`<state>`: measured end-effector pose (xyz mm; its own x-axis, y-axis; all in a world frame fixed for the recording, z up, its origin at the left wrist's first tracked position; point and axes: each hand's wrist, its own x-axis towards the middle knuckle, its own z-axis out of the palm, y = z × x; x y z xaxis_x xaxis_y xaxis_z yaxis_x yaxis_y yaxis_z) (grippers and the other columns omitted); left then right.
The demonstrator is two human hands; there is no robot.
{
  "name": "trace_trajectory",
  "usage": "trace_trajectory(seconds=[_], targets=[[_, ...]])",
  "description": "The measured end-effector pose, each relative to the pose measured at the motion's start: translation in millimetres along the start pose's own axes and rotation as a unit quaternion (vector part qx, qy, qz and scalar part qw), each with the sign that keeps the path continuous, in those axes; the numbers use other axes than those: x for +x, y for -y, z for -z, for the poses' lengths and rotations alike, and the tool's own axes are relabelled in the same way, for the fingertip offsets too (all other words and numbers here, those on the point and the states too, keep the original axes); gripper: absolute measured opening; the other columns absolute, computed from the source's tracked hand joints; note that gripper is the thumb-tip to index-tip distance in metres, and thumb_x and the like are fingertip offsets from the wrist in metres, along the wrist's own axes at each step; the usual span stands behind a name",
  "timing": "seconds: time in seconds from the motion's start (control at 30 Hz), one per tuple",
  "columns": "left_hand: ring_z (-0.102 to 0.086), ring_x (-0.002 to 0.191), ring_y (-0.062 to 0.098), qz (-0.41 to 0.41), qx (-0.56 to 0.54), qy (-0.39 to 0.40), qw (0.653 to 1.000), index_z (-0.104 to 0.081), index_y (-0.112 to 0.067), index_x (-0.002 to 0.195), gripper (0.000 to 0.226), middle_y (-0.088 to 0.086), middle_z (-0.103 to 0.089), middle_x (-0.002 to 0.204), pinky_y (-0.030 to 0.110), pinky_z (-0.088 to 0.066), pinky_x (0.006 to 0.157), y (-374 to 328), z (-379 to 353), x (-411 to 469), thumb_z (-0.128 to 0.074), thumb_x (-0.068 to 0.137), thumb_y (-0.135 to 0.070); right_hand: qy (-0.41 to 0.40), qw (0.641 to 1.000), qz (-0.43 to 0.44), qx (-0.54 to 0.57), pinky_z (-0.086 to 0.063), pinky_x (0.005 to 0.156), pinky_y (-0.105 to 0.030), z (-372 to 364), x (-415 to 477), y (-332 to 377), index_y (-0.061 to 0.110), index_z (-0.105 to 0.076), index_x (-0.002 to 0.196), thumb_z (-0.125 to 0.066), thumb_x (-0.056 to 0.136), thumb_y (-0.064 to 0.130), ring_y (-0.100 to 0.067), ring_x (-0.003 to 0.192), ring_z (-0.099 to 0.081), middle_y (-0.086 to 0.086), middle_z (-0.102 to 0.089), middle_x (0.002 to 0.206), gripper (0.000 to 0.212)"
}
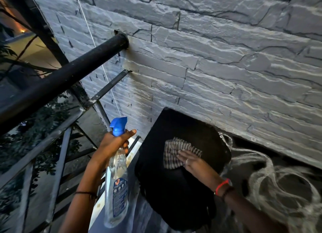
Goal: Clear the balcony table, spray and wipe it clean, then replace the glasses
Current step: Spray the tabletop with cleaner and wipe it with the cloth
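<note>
A small black table (174, 194) stands against the grey stone wall. On its top lies a striped cloth (171, 154). My right hand (193, 162) presses flat on the cloth with straight fingers. My left hand (114, 143) grips the neck of a clear spray bottle (117, 180) with a blue trigger head, held upright to the left of the table. No glasses are in view.
A black metal railing (57, 81) with thinner bars runs along the left and meets the stone wall (226, 58). A dark patterned rug or floor (278, 189) lies right of the table. Trees show beyond the railing.
</note>
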<state>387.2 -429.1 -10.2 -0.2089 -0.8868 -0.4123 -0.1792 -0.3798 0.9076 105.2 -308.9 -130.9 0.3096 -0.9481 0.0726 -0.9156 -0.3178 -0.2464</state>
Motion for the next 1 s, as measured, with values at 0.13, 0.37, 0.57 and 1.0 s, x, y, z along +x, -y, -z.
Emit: trace_trajectory(seconds=[0.13,0.37,0.57,1.0], targets=[[-0.047,0.043,0.017,-0.008,0.013,-0.005,1.0,-0.045,-0.015,0.063,0.036,0.005,-0.044,0.051,0.021,-0.042,0.042,5,4,-7,-0.072,0.082,-0.029,-0.003,0.992,-0.119,0.032,0.004,0.109,-0.009,12,42,-16,0.002,-0.042,0.136,-0.046,0.094,0.006,-0.023,0.14,-0.027,-0.013,-0.035,0.147,0.043],[-0.047,0.044,0.017,-0.005,-0.007,-0.003,1.0,-0.046,-0.015,0.067,0.033,0.003,-0.044,0.051,0.024,-0.042,0.048,10,-2,-22,-0.073,0.082,-0.028,0.044,0.995,0.005,-0.086,0.0,0.117,-0.029,-31,82,65,0.004,-0.04,0.137,-0.037,0.095,0.008,-0.026,0.142,-0.02,-0.014,-0.031,0.15,0.043],[-0.047,0.044,0.015,-0.002,-0.014,0.007,1.0,-0.047,-0.016,0.067,0.033,0.002,-0.045,0.05,0.024,-0.043,0.049,6,-3,-30,-0.073,0.081,-0.029,0.152,0.963,0.092,-0.205,-0.019,0.117,-0.035,-49,-21,118,0.016,-0.069,0.109,-0.046,0.079,0.019,-0.014,0.126,-0.047,0.008,-0.065,0.12,0.038],[-0.046,0.047,0.019,-0.02,-0.022,0.023,0.999,-0.047,-0.015,0.064,0.034,0.004,-0.044,0.051,0.027,-0.043,0.052,22,-1,-62,-0.073,0.082,-0.027,0.146,0.981,-0.084,-0.092,-0.044,0.093,-0.017,-7,-1,84,0.017,-0.077,0.081,-0.05,0.064,0.019,-0.005,0.094,-0.067,0.007,-0.074,0.09,0.032]])
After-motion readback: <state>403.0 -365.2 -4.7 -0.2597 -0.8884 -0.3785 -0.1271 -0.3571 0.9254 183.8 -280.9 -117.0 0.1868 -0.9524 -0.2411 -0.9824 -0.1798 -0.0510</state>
